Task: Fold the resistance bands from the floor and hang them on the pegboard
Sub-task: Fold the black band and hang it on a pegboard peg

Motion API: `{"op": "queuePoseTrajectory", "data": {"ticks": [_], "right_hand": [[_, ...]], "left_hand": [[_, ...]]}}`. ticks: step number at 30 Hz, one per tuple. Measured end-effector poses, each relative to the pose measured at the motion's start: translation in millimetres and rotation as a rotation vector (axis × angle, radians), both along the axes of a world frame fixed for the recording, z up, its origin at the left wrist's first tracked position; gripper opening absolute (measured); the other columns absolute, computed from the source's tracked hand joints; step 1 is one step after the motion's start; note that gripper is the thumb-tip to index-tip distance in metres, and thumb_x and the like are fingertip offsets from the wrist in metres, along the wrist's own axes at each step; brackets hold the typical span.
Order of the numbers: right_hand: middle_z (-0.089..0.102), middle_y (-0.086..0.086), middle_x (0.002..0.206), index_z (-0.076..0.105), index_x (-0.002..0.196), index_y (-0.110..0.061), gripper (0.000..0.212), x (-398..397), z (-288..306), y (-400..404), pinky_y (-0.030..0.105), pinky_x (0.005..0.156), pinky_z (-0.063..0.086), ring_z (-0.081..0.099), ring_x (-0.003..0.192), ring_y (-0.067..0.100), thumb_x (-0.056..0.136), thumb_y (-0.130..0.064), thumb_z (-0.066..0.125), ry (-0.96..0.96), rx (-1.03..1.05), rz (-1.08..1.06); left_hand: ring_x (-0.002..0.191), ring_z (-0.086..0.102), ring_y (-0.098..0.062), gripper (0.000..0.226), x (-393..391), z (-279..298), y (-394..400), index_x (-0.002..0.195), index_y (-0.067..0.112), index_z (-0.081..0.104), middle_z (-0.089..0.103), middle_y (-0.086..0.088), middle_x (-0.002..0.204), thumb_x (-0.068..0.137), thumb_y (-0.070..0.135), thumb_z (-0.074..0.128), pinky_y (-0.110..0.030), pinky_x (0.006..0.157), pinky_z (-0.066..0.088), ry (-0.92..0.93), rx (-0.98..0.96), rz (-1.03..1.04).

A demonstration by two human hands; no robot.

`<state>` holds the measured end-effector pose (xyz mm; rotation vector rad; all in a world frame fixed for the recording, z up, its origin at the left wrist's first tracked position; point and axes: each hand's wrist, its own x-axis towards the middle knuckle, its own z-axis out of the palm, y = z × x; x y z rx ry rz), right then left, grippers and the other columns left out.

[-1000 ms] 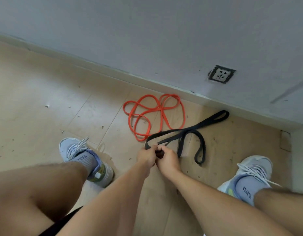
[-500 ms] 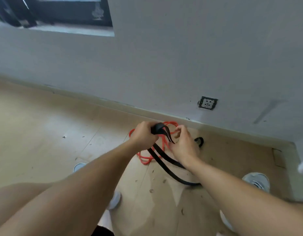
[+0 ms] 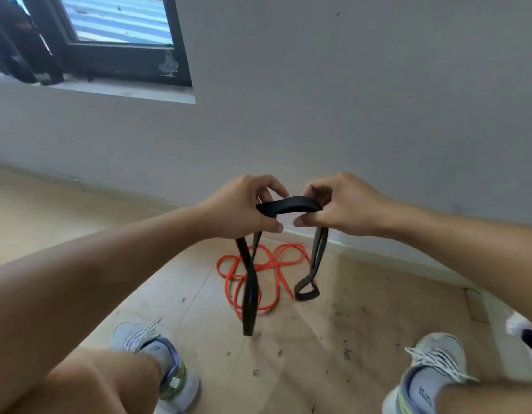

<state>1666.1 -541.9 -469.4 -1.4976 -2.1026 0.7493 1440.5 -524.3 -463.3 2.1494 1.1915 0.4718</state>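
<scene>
Between the two hands, a short arch of the black resistance band is held taut: the left hand and the right hand each pinch it in curled fingers. Below each grip doubled loops hang above the floor, the left one longer. To fold neatly, I'd even out those loops before doubling again. An orange resistance band lies tangled on the floor near the wall, untouched.
</scene>
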Motion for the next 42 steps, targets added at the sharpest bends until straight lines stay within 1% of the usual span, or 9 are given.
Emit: {"op": "queuePoseTrajectory", "data": {"ticks": [9, 13, 16, 19, 25, 29, 32, 36, 42], "right_hand": [[0.072, -0.010, 0.074, 0.075, 0.092, -0.034, 0.020, -6, -55, -7, 0.032, 0.067, 0.048, 0.065, 0.068, 0.009, 0.078, -0.036, 0.089, 0.077, -0.134, 0.060], [0.060, -0.013, 0.062, 0.072, 0.089, -0.034, 0.026, -15, -62, -3, 0.026, 0.060, 0.037, 0.051, 0.059, 0.005, 0.073, -0.041, 0.091, 0.082, -0.219, 0.102], [0.069, 0.005, 0.071, 0.076, 0.092, -0.029, 0.043, -16, -63, -2, 0.030, 0.063, 0.038, 0.054, 0.062, 0.009, 0.061, -0.056, 0.089, 0.088, -0.285, 0.151], [0.073, 0.008, 0.076, 0.081, 0.097, -0.027, 0.050, -15, -61, -4, 0.026, 0.061, 0.041, 0.059, 0.063, 0.009, 0.057, -0.057, 0.086, 0.110, -0.350, 0.210], [0.070, -0.001, 0.072, 0.079, 0.084, -0.026, 0.020, -11, -76, -2, 0.029, 0.069, 0.045, 0.060, 0.068, 0.010, 0.070, -0.029, 0.094, 0.209, -0.397, 0.135], [0.073, 0.009, 0.082, 0.072, 0.078, -0.040, 0.033, -22, -78, -6, 0.039, 0.081, 0.056, 0.068, 0.077, 0.012, 0.075, -0.014, 0.092, 0.310, -0.357, 0.144], [0.074, -0.009, 0.080, 0.070, 0.076, -0.038, 0.027, -26, -77, -7, 0.029, 0.079, 0.055, 0.068, 0.076, 0.003, 0.075, -0.024, 0.092, 0.279, -0.324, 0.132], [0.068, -0.041, 0.096, 0.067, 0.100, -0.052, 0.036, -32, -76, -15, 0.017, 0.085, 0.053, 0.067, 0.094, -0.007, 0.076, -0.040, 0.090, 0.184, -0.345, 0.144], [0.078, -0.002, 0.099, 0.070, 0.110, -0.023, 0.043, -40, -75, -28, 0.039, 0.090, 0.061, 0.074, 0.096, 0.013, 0.074, -0.035, 0.092, 0.327, -0.254, 0.030]], "left_hand": [[0.079, 0.067, -0.027, 0.019, -9, -65, 2, 0.088, 0.015, 0.067, 0.073, -0.009, 0.088, 0.080, -0.002, 0.063, -0.043, 0.071, 0.054, 0.050, -0.134, 0.019], [0.075, 0.071, -0.009, 0.025, -12, -74, 9, 0.084, 0.015, 0.066, 0.076, -0.002, 0.081, 0.082, -0.010, 0.063, -0.026, 0.068, 0.054, 0.010, -0.240, -0.003], [0.093, 0.074, -0.034, 0.022, -22, -79, 11, 0.090, 0.009, 0.068, 0.077, -0.018, 0.093, 0.080, -0.009, 0.076, -0.041, 0.088, 0.060, -0.055, -0.442, -0.089], [0.094, 0.072, -0.046, 0.023, -28, -84, 7, 0.093, 0.005, 0.072, 0.075, -0.027, 0.097, 0.078, 0.010, 0.087, -0.048, 0.091, 0.056, -0.129, -0.525, -0.097], [0.075, 0.070, -0.012, 0.028, -20, -64, -6, 0.094, 0.009, 0.076, 0.076, -0.006, 0.084, 0.072, 0.026, 0.081, -0.020, 0.071, 0.052, -0.289, -0.474, -0.023], [0.089, 0.074, -0.033, 0.027, -8, -52, -11, 0.099, 0.011, 0.077, 0.078, -0.011, 0.090, 0.079, 0.028, 0.085, -0.048, 0.089, 0.060, -0.303, -0.286, 0.032], [0.080, 0.074, -0.018, 0.021, -1, -44, -14, 0.095, 0.019, 0.078, 0.078, 0.002, 0.084, 0.078, 0.028, 0.086, -0.040, 0.083, 0.060, -0.267, -0.113, 0.052], [0.078, 0.075, -0.012, 0.053, 7, -38, -16, 0.117, 0.028, 0.061, 0.078, 0.002, 0.081, 0.073, 0.029, 0.090, -0.023, 0.080, 0.058, -0.363, -0.053, 0.144], [0.083, 0.075, -0.030, 0.057, 23, -26, -29, 0.122, 0.019, 0.061, 0.075, -0.010, 0.084, 0.073, 0.019, 0.089, -0.045, 0.085, 0.062, -0.577, -0.156, 0.136]]}}
